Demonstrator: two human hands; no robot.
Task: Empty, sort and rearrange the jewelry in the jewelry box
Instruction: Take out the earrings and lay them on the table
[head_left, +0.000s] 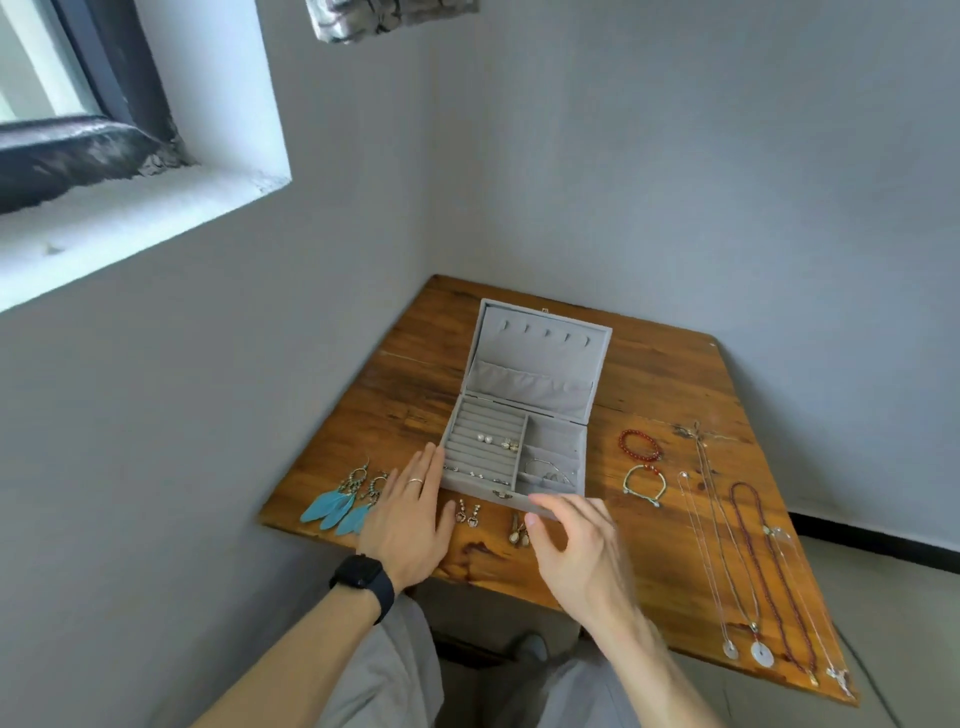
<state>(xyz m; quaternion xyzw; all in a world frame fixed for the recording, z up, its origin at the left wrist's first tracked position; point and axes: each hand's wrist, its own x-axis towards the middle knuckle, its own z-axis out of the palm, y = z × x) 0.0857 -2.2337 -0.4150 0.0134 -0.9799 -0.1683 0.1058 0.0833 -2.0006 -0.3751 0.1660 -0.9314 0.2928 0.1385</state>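
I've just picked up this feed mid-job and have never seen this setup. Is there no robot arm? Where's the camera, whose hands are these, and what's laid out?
There is no machine here. A person works with bare hands, and the single picture comes from a camera worn on their head, looking down.

The left hand lies flat on the wooden table, beside the open grey jewelry box. The right hand is blurred. It hovers at the box's front edge with loosely curled fingers and appears to hold nothing.

Left of the box lie blue feather earrings, and small earrings lie in front. To the right are a red bead bracelet, a green cord bracelet and long necklaces. Stud earrings sit inside.
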